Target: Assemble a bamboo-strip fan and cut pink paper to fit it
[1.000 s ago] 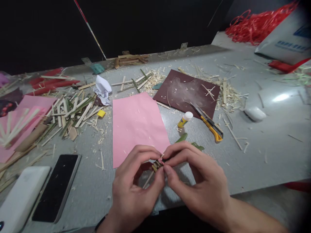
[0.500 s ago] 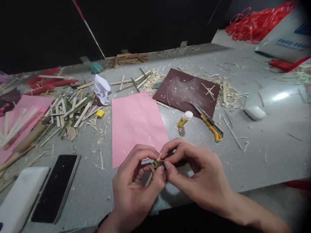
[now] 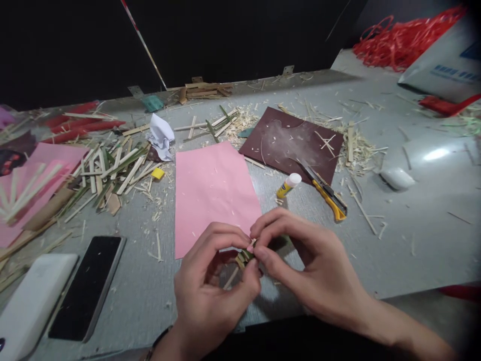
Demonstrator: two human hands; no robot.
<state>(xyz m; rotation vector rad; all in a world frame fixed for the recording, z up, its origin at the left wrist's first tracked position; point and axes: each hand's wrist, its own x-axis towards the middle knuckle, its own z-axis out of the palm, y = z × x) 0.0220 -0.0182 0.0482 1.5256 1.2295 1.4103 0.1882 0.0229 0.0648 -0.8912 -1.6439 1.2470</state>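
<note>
Left hand (image 3: 210, 286) and right hand (image 3: 308, 271) pinch small bamboo strips (image 3: 242, 258) beside pink paper (image 3: 214, 190).

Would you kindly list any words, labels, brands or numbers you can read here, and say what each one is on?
None can be read.
White bag, far right: blue printed lines, too blurred to read.
Glue stick: yellow label, print too small to read.
Utility knife and dark phone: no lettering visible.

Bright overhead light, glare patch on grey table (image 3: 436, 153) (right side), black background, blurred bowed edges.
</note>
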